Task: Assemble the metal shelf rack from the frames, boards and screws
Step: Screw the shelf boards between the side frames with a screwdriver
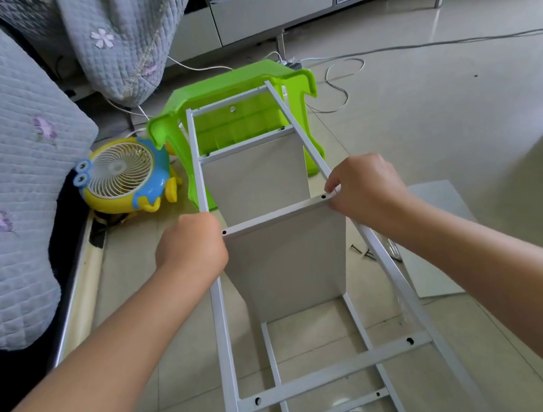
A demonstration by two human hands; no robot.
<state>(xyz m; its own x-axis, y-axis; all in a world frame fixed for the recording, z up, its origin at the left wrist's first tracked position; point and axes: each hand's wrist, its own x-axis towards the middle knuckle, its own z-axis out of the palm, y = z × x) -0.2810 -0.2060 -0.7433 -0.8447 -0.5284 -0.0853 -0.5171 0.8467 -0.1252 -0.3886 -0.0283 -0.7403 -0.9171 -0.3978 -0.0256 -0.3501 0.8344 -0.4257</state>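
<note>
Gripping the near board (291, 258) at both top corners, we curl our left hand (192, 247) round its left corner and the left rail (221, 333), and pinch its right corner with our right hand (364, 190) against the right rail (396, 275). The board stands on edge between the rails. The white metal rack frame (334, 375) lies on the tiled floor (458, 112), its long axis pointing away from us toward the green plastic stool (233, 83). A second board (256, 176) stands farther along.

Open floor (459, 119) lies right of the rack frame (220, 316); the bed (4, 206), fan (121, 175) and green stool (230, 83) crowd its left and far end.
</note>
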